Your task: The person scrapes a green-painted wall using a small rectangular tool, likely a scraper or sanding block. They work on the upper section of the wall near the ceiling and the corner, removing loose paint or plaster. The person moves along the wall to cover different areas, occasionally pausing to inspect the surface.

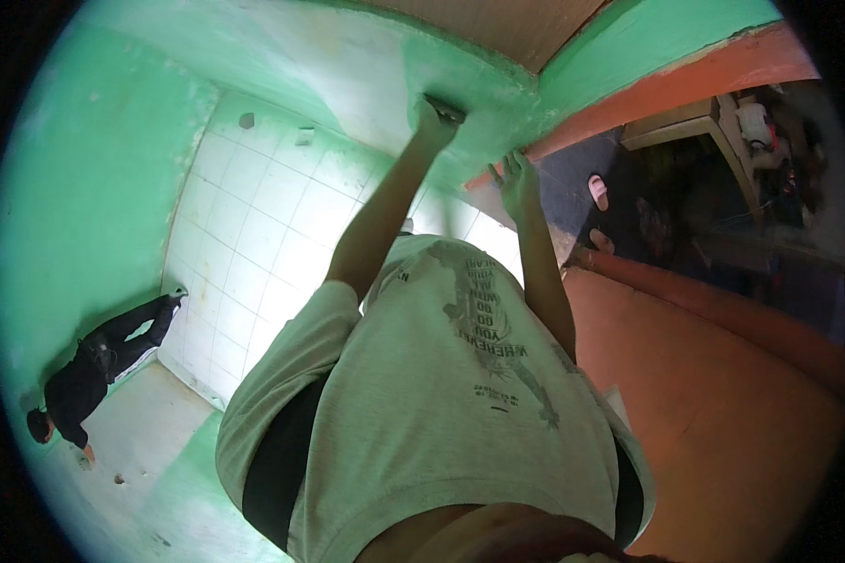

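Observation:
My left hand [438, 125] grips a dark flat piece [447, 109], perhaps sandpaper or a sanding pad, against the green painted wall [493, 95]. Beside that grip the wall has a broad whitish patch [359, 70]. My right hand [518, 184] is lower and to the right, fingers apart and nothing in it. Its fingertips are at the end of the orange-red trim [605, 112] along the wall's edge; whether they touch it I cannot tell.
White tiles [253, 211] cover the floor, with a dark scrap [246, 121] and a pale sheet [305, 136] on it. At far left a person [102, 359] in black reaches to another wall. Right, beyond an opening, are pink slippers [598, 192] and wooden furniture [676, 123].

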The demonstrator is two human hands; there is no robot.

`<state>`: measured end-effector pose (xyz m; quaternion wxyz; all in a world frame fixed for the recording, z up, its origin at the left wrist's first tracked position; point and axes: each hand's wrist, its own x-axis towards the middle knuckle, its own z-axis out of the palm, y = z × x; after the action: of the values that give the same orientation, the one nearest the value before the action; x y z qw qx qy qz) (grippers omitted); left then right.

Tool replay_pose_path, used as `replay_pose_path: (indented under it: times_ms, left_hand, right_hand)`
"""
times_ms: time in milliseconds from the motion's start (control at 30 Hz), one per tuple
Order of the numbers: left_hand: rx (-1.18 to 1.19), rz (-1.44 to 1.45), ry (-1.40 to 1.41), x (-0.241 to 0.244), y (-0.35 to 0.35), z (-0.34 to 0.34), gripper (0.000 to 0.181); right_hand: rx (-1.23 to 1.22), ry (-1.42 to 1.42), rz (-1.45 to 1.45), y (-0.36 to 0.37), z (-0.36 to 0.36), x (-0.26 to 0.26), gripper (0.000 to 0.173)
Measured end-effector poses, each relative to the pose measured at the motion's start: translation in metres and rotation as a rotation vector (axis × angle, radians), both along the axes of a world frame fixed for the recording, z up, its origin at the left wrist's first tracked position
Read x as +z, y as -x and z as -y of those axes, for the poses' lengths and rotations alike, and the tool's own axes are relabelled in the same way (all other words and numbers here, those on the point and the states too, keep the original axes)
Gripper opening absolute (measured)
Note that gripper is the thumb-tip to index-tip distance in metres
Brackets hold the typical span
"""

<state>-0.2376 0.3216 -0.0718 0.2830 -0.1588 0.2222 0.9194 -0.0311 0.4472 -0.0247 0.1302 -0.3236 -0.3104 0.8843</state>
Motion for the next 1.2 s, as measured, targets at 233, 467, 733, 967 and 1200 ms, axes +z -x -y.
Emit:
replay_pose_path:
  times_ms: [233, 467, 733, 967, 1200]
  left_hand:
    - [0.069, 0.137, 0.078, -0.005, 0.038, 0.037, 0.034]
    - [0.074, 0.268, 0.043, -0.009, 0.036, 0.036, 0.052]
    - [-0.072, 0.152, -0.037, 0.071, 0.000, 0.013, 0.039]
    - [0.062, 0.338, -0.062, -0.072, 0.073, 0.052, 0.044]
    - [-0.168, 0.073, -0.125, 0.048, 0.024, 0.018, 0.048]
  right_hand:
    - [-0.063, 0.004, -0.054, -0.001, 0.014, 0.012, 0.034]
    - [-0.190, 0.033, -0.029, 0.008, 0.038, 0.020, 0.039]
    - [-0.237, -0.013, -0.090, -0.003, 0.042, 0.019, 0.048]
    - [-0.144, -0.013, -0.130, 0.037, 0.066, 0.025, 0.045]
    - [-0.306, -0.036, -0.053, 0.023, 0.061, 0.010, 0.061]
